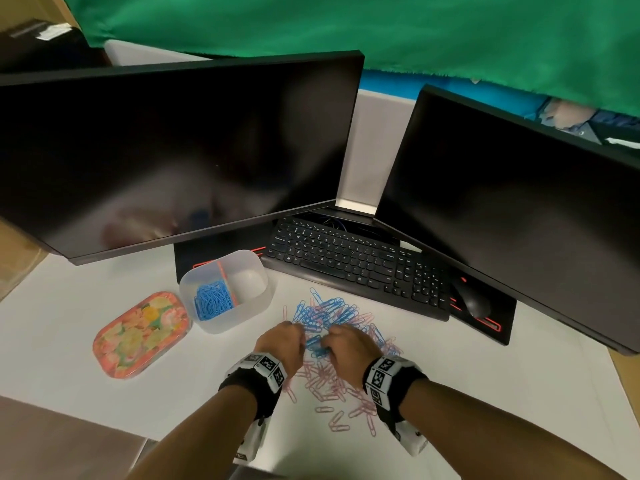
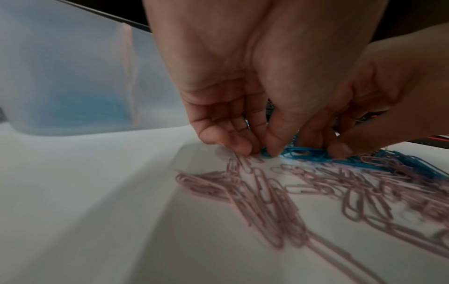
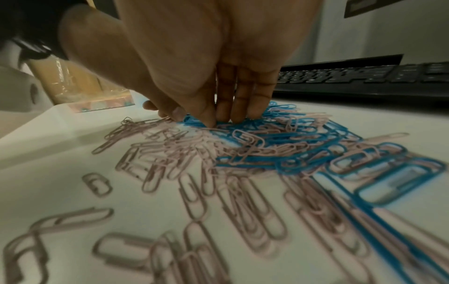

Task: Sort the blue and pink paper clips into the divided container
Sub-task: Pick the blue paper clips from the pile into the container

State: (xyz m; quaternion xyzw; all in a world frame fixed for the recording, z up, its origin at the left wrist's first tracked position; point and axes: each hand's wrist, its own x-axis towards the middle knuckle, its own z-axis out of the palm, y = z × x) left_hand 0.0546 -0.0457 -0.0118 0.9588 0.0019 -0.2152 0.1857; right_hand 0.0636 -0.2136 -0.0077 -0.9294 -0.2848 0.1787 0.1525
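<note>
A mixed pile of blue and pink paper clips (image 1: 327, 315) lies on the white table; mostly pink clips (image 1: 329, 386) are spread nearer to me. My left hand (image 1: 300, 336) and right hand (image 1: 330, 341) meet over a bunch of blue clips (image 1: 317, 345). In the left wrist view the left hand (image 2: 260, 151) pinches the blue clips (image 2: 311, 154) between thumb and fingers. The right hand (image 3: 218, 121) grips the same blue bunch (image 3: 194, 121) from the other side. The divided container (image 1: 258, 308) stands to the left, with blue clips (image 1: 213, 299) in its left compartment and nothing in the right one.
A floral lid (image 1: 140, 336) lies left of the container. A black keyboard (image 1: 360, 268) and mouse (image 1: 476, 301) sit behind the pile, under two dark monitors (image 1: 173, 150) (image 1: 512, 209). The table's front left edge (image 1: 104, 424) is close to my left forearm.
</note>
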